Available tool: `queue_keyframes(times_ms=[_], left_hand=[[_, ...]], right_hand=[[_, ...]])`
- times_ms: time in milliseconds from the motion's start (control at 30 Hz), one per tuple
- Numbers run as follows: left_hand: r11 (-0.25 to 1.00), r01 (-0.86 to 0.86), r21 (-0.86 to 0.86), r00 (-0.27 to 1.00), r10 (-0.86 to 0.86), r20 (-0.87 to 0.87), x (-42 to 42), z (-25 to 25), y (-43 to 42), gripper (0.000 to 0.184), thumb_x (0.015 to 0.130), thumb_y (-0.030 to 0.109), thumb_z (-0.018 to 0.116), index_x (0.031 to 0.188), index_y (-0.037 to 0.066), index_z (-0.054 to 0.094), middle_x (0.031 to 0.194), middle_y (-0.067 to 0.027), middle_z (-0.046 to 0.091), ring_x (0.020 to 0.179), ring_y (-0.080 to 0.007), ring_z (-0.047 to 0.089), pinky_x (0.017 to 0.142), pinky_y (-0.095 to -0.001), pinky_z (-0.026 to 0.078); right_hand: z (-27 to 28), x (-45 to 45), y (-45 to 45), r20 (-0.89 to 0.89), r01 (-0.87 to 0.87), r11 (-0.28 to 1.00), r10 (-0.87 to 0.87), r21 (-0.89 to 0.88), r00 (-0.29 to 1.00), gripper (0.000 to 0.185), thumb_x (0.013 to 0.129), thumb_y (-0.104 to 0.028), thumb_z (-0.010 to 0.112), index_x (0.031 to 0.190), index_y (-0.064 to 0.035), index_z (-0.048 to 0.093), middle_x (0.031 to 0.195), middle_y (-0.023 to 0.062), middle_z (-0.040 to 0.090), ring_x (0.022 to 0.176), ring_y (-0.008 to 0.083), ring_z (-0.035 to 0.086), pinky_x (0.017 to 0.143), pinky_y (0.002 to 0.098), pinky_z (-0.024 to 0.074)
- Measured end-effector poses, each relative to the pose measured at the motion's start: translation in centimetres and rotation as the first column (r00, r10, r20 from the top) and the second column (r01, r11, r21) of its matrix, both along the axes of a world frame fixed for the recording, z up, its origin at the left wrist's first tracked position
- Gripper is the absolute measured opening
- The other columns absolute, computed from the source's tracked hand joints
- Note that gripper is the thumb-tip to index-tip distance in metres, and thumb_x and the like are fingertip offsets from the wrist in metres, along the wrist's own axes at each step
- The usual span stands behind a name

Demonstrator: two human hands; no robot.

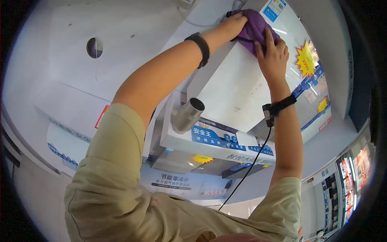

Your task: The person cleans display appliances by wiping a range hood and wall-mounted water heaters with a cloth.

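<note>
A bunched purple cloth [253, 26] lies against the upper end of a white, box-shaped water heater [238, 86]. At the cloth's left edge, my left hand [233, 26] grips it, with part of the fingers hidden behind the folds. From the lower right, my right hand [274, 58] holds the cloth too, index finger stretched over it and thumb at its lower edge. Both wrists wear black straps, and a small black device [267, 114] with a cable sits on the right one. Below the heater a silver metal pipe [188, 115] sticks out.
A white shelf [173, 139] with blue signs runs under the heater. Another glossy panel with a yellow starburst price tag [306, 59] stands to the right. A round hole [94, 48] opens in the white wall at left. The black cable [252, 167] hangs past my right arm.
</note>
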State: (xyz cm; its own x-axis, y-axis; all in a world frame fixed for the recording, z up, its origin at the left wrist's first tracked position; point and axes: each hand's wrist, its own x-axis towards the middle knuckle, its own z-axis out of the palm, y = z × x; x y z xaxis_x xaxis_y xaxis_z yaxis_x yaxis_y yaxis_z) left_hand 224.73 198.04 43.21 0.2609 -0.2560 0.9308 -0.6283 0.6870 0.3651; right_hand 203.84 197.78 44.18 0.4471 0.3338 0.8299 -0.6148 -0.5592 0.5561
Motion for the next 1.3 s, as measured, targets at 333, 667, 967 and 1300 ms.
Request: queue_keyframes(times_ms=[333, 667, 967, 1300], left_hand=[[0.991, -0.120, 0.057, 0.984, 0.111, 0.142, 0.2, -5.9, 1.2, 0.044, 0.102, 0.031, 0.032, 0.133, 0.004, 0.048, 0.145, -0.0242, 0.043, 0.122, -0.0419, 0.051, 0.102, -0.0422, 0.044], [0.902, 0.233, 0.363, 0.958, -0.148, -0.247, 1.0, -19.9, 0.6, 0.054, 0.098, 0.043, 0.041, 0.140, 0.009, 0.046, 0.112, -0.0166, 0.066, 0.100, -0.0296, 0.063, 0.085, -0.0382, 0.050], [0.833, 0.366, 0.414, 0.911, -0.231, -0.340, -0.7, -19.9, 4.2, 0.039, 0.101, 0.026, 0.041, 0.129, 0.003, 0.057, 0.112, -0.0059, 0.067, 0.099, -0.0133, 0.062, 0.084, -0.0284, 0.050], [0.781, -0.621, 0.063, 0.764, 0.585, 0.272, -7.7, -15.1, 5.8, 0.066, 0.092, 0.020, 0.057, 0.133, -0.023, 0.028, 0.130, -0.0439, 0.043, 0.125, -0.0484, 0.046, 0.108, -0.0448, 0.038]], right_hand=[[-3.8, 0.7, 0.4, -0.108, -0.046, 0.998, 0.049, 0.035, 0.993, 0.058, 0.084, -0.036, 0.069, 0.135, -0.0160, 0.053, 0.098, 0.0196, 0.054, 0.091, 0.0366, 0.054, 0.080, 0.0463, 0.0451], [-12.5, 0.8, 1.6, -0.283, -0.099, 0.991, 0.120, 0.086, 0.952, 0.058, 0.076, -0.029, 0.074, 0.130, -0.0221, 0.054, 0.094, 0.0150, 0.052, 0.087, 0.0328, 0.052, 0.075, 0.0459, 0.0428], [-14.1, 0.0, 0.5, -0.286, -0.153, 0.981, 0.182, 0.121, 0.941, 0.061, 0.072, -0.025, 0.077, 0.129, -0.0263, 0.056, 0.100, 0.0154, 0.055, 0.091, 0.0333, 0.055, 0.078, 0.0444, 0.0452], [-13.0, -5.4, -2.2, -0.086, -0.168, 0.927, 0.208, 0.336, 0.974, 0.057, 0.068, -0.013, 0.072, 0.123, -0.0058, 0.059, 0.104, 0.0259, 0.052, 0.101, 0.0424, 0.051, 0.089, 0.0489, 0.0447]])
